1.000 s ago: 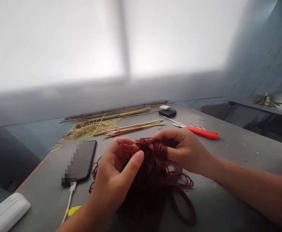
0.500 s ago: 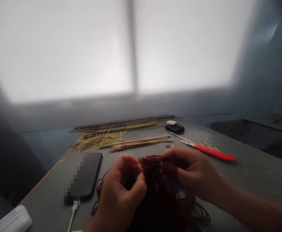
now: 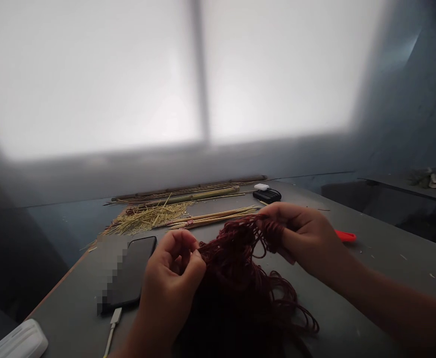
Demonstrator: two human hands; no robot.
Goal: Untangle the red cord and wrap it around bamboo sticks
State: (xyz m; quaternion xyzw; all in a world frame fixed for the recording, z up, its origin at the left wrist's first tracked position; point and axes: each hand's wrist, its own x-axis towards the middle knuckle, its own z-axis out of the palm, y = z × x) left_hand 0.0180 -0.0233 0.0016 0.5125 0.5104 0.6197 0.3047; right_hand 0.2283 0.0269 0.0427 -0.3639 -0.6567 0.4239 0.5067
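Note:
A tangled bundle of dark red cord (image 3: 236, 248) stretches between my two hands, and its loops spill down onto the table. My left hand (image 3: 176, 271) pinches strands at the bundle's left end between thumb and forefinger. Higher up on the right, my right hand (image 3: 303, 231) is closed around a wound clump of the same cord, with the thumb pressed against it. The lower part of the bundle is too dark to make out single strands.
A phone (image 3: 134, 271) and a white cable (image 3: 112, 328) lie left of my left hand. Behind are dry straw (image 3: 154, 219), several thin sticks (image 3: 210, 217) and a black power bank (image 3: 266, 195). A red cutter handle (image 3: 347, 235) shows past my right hand.
My hands have moved apart, drawing the cord out between them. The right hand has risen and now covers much of the red cutter; the left has shifted left.

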